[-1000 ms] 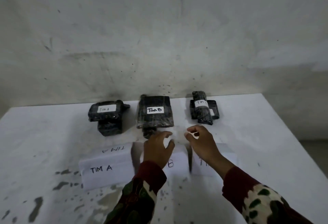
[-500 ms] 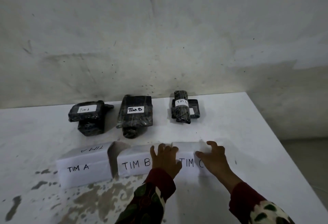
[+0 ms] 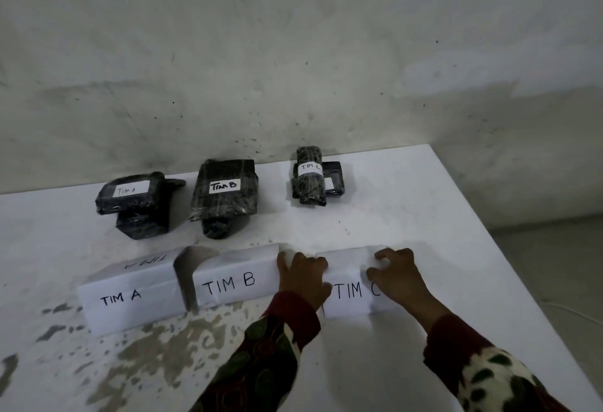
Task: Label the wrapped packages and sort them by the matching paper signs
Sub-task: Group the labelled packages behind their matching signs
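Three groups of black wrapped packages stand in a row near the wall: one labelled TIM A (image 3: 130, 198), one labelled TIM B (image 3: 225, 189), one labelled TIM C (image 3: 310, 180). In front of them stand three folded white paper signs: TIM A (image 3: 127, 300), TIM B (image 3: 233, 282) and TIM C (image 3: 347, 284). My left hand (image 3: 303, 276) grips the left edge of the TIM C sign. My right hand (image 3: 399, 276) holds its right end, covering part of the letter C.
The white table (image 3: 456, 248) has worn, stained patches near its front left. Its right edge runs diagonally at the right, with floor beyond. A grey wall rises directly behind the packages.
Both hands came down from near the packages onto the TIM C sign. The sign now sits a little to the right, apart from the TIM B sign. The camera view shifted.
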`<action>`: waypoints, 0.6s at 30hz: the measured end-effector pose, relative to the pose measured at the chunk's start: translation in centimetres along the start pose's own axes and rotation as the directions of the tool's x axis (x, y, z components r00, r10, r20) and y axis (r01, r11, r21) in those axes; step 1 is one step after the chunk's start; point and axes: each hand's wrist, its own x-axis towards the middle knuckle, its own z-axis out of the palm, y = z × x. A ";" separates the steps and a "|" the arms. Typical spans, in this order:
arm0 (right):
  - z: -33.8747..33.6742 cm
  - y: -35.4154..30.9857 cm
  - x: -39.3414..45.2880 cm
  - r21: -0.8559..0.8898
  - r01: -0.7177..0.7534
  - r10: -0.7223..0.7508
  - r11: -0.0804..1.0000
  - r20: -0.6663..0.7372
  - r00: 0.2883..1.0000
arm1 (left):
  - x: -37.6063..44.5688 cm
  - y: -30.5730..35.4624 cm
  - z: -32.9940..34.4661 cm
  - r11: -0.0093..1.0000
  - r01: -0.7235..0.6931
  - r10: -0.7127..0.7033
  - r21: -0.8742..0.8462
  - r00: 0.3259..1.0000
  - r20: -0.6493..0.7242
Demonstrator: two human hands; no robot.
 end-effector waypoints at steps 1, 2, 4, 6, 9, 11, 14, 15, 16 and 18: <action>-0.2 0.1 -0.1 -0.004 0.008 -0.008 1.000 0.003 1.000 | 0.0 0.1 0.0 1.000 -0.001 0.001 -0.003 1.000 0.001; -0.3 0.2 -0.2 -0.009 0.021 -0.021 1.000 0.011 1.000 | 0.1 0.1 0.1 1.000 -0.001 0.001 -0.007 1.000 -0.005; -0.6 0.4 -0.3 -0.040 0.064 -0.062 0.997 0.044 0.997 | 0.2 0.0 0.0 1.000 -0.003 0.003 -0.011 1.000 -0.023; -0.8 0.5 -0.3 -0.082 0.112 -0.107 0.990 0.070 0.992 | 0.3 -0.2 -0.1 1.000 -0.007 0.007 -0.002 1.000 -0.030; -0.9 0.2 -0.1 -0.111 0.170 -0.164 0.979 0.062 0.985 | 0.5 -0.6 -0.3 1.000 0.005 -0.005 -0.012 0.998 -0.058; -1.0 0.0 0.1 -0.119 0.213 -0.209 0.970 0.045 0.977 | 0.7 -0.8 -0.6 1.000 0.007 -0.009 -0.027 0.997 -0.075; -1.2 -0.3 0.4 -0.126 0.255 -0.251 0.959 0.042 0.967 | 1.0 -1.1 -1.0 0.999 0.004 -0.007 -0.034 0.996 -0.083; -1.3 -0.4 0.5 -0.140 0.260 -0.256 0.955 0.046 0.966 | 1.1 -1.2 -1.1 0.999 0.004 -0.007 -0.033 0.997 -0.082; -1.3 -0.4 0.6 -0.152 0.258 -0.253 0.954 0.048 0.966 | 1.2 -1.3 -1.2 0.999 0.003 -0.006 -0.032 0.997 -0.079; -1.5 -0.5 0.6 -0.173 0.232 -0.227 0.957 0.048 0.973 | 1.2 -1.4 -1.1 0.999 -0.005 0.001 -0.041 0.997 -0.083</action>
